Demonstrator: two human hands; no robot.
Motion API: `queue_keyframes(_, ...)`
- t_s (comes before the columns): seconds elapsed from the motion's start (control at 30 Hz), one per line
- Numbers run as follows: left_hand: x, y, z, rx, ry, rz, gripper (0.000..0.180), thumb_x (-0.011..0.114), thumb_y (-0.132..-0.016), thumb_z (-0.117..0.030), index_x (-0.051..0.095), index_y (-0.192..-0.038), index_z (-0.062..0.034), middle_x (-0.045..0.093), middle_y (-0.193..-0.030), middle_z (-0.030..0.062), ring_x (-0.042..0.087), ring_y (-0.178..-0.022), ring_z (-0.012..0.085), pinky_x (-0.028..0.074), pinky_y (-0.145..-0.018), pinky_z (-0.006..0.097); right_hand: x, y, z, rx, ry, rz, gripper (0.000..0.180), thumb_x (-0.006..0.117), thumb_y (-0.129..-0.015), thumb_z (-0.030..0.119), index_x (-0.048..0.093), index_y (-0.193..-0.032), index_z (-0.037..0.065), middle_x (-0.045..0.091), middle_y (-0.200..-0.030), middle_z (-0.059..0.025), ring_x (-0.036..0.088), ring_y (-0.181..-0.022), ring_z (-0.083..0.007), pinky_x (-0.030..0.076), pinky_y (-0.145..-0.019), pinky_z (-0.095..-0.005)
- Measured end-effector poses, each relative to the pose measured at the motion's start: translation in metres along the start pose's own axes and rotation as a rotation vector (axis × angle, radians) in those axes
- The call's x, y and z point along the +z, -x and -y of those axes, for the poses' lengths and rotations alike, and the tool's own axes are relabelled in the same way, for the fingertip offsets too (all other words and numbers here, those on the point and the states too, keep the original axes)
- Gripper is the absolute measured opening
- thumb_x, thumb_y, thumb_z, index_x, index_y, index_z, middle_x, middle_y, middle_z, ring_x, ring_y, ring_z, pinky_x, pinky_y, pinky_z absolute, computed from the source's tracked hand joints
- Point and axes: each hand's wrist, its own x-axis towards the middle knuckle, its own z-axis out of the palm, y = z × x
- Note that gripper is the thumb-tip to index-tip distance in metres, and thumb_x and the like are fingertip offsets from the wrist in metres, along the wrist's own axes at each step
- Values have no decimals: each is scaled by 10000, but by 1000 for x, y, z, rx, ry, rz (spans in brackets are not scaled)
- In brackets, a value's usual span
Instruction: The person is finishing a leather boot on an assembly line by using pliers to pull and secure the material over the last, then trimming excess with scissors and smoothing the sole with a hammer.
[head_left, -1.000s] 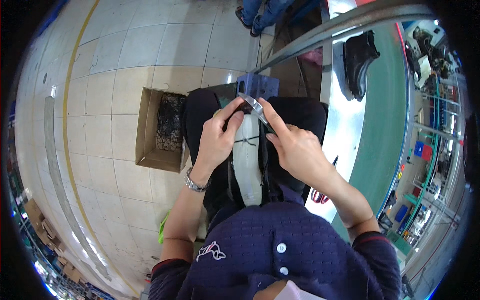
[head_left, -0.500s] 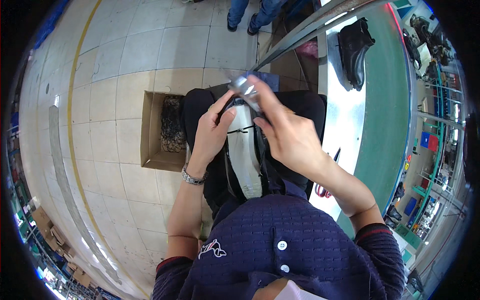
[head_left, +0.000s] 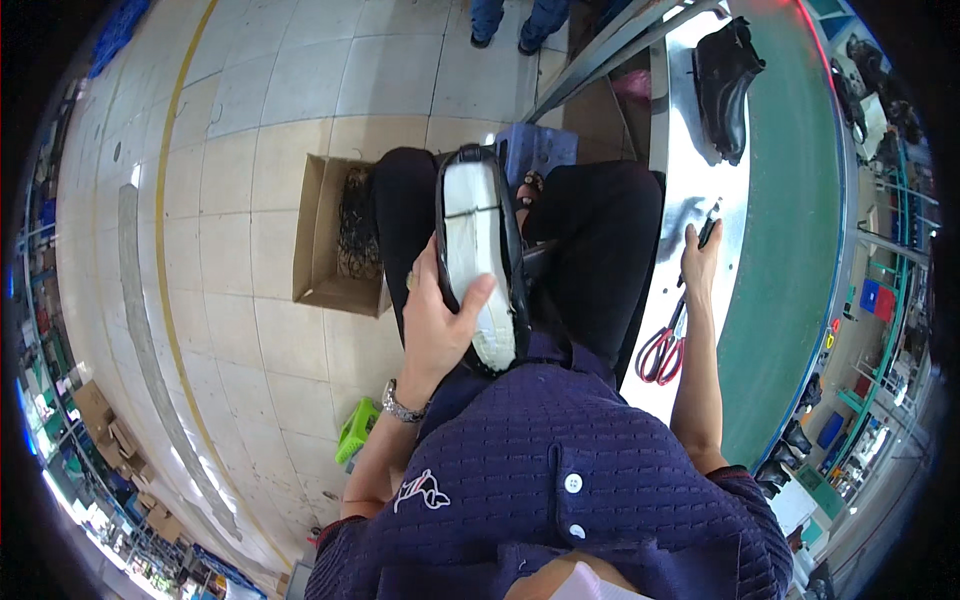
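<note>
A black shoe [head_left: 482, 240] lies sole up along my lap, its pale bottom facing me and a thin dark tie across it. My left hand [head_left: 437, 322] is wrapped round its side, thumb on the pale bottom. On the metal ledge at the right, my right hand [head_left: 700, 262] is closed on a slim dark-handled tool [head_left: 709, 230] with a light tip; its exact kind is unclear. Just below that hand lie scissors [head_left: 659, 358] with red and black handles. Farther up the ledge stands a black ankle boot [head_left: 727, 90].
A green conveyor belt [head_left: 790, 230] runs beyond the metal ledge [head_left: 645, 400]. An open cardboard box [head_left: 313, 240] with dark stringy material stands left of my knee. A blue crate [head_left: 535, 146] and a metal frame bar [head_left: 600, 60] are ahead. Another person's legs [head_left: 488, 18] show at the top.
My right hand has left the shoe's far end and moved right to the ledge. My left hand has slid nearer along the shoe. The shiny tool at the shoe's end no longer shows there.
</note>
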Motion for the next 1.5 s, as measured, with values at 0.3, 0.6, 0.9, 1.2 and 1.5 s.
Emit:
queue_keyframes(0.3, -22, 11, -14, -93, -326, -49, 369, 548, -983, -306, 587, -805, 14, 537, -592, 151, 520, -493, 257, 383, -489, 366, -33, 101, -82, -35, 230, -173, 598, 712, -862, 352, 501, -1279, -20, 542, -1132, -196, 552, -988, -269, 491, -809, -379)
queue_keyframes(0.6, -44, 8, 28, -192, 167, 143, 453, 545, -1000, -330, 528, -709, 18, 392, -594, -78, 316, -575, 35, 263, -483, 254, -38, 199, -111, 238, 144, -156, 470, 762, -838, 276, 582, -1120, -54, 634, -962, -145, 632, -857, -193, 518, -720, -310)
queue_keyframes(0.9, -4, 30, 14, -94, 253, 141, 829, 725, -859, -370, 313, -1433, 63, 507, -1303, 232, 582, -1109, 278, 461, -946, 330, -91, 184, -3, 319, -663, 428, 468, 710, -865, 307, 537, -1161, -11, 525, -786, 11, 484, -639, -56, 377, -543, -204)
queue_keyframes(1.2, 19, 26, 13, -80, 465, -1, 798, 620, -930, -313, 186, -1486, 58, 428, -1406, 251, 467, -1279, 281, 354, -1060, 344, -65, 168, 145, 235, -699, 1444, 877, 633, -780, 696, 505, -1240, -39, 452, -770, 31, 474, -618, -54, 417, -531, -182)
queue_keyframes(1.5, 12, 27, 14, -73, 489, 45, 772, 644, -912, -246, 214, -1489, 34, 425, -1410, 232, 470, -1276, 268, 359, -1060, 343, -20, 186, 159, 331, -690, 1278, 679, 340, -920, 708, 519, -885, 55, 403, -615, 43, 402, -480, -63, 335, -425, -213)
